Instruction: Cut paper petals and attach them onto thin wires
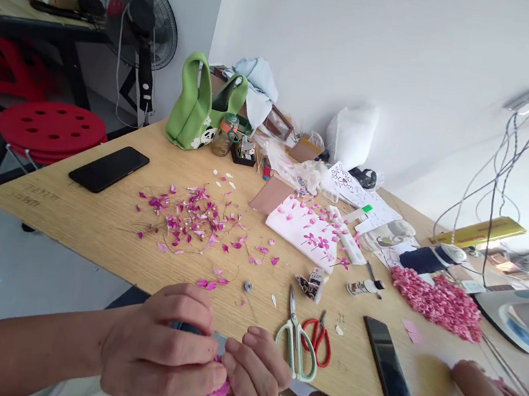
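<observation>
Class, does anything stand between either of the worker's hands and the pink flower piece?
Nothing visible does. The left hand and right hand both have fingers directly on the pink flower piece; those fingers hide part of it.

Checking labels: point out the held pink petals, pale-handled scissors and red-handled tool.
Held pink petals (220,392): head view, middle of visible cluster.
Pale-handled scissors (294,325): head view, near the pivot.
Red-handled tool (321,330): head view, where handles meet.
</observation>
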`<state>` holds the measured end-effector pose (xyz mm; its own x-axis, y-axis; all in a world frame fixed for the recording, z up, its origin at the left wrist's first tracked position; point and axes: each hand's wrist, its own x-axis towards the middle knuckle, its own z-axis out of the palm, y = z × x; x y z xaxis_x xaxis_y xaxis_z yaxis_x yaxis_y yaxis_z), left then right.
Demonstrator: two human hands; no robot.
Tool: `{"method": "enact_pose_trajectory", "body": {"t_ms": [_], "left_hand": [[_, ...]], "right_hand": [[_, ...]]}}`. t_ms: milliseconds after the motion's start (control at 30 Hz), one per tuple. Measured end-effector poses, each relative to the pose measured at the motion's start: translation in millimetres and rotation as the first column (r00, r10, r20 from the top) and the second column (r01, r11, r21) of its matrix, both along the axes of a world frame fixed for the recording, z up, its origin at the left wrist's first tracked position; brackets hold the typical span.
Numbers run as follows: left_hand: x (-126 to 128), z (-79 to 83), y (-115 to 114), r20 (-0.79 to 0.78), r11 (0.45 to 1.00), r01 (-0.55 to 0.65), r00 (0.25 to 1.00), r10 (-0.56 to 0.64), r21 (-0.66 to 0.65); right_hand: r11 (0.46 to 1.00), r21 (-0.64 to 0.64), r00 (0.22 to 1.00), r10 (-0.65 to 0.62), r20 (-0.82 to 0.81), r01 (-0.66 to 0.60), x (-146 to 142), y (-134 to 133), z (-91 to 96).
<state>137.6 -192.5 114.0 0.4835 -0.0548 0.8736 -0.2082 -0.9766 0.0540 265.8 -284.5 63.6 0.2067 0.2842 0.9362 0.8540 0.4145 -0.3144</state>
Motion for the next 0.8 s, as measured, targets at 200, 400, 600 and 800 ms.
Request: {"method": "enact_pose_trajectory", "body": {"t_ms": [200,400,600,800], "left_hand": [[0.5,4.1,2.1,0.047,0.999,-0.03,0.998,0.029,0.04],[0.4,-0.1,-5.4,-0.002,0.992,0.014,1.0,-0.014,-0.128],[-0.7,-3.8,-6.5,-0.19,0.894,0.064,0.968,-0.164,-0.443],[-2.1,-7.4,-0.6,-0.294,0.866,0.028,0.935,-0.2,-0.5]], "right_hand": [[0.993,0.11,0.999,-0.03,-0.019,0.032,-6.2,8.7,5.4],[0.999,0.017,0.999,-0.04,0.003,0.04,-5.2,2.4,2.4],[0.983,-0.171,0.998,0.062,-0.024,-0.065,-3.9,-8.9,-14.3],[0.965,-0.196,0.974,0.142,-0.177,-0.176,-11.5,-9.5,-17.4]]}}
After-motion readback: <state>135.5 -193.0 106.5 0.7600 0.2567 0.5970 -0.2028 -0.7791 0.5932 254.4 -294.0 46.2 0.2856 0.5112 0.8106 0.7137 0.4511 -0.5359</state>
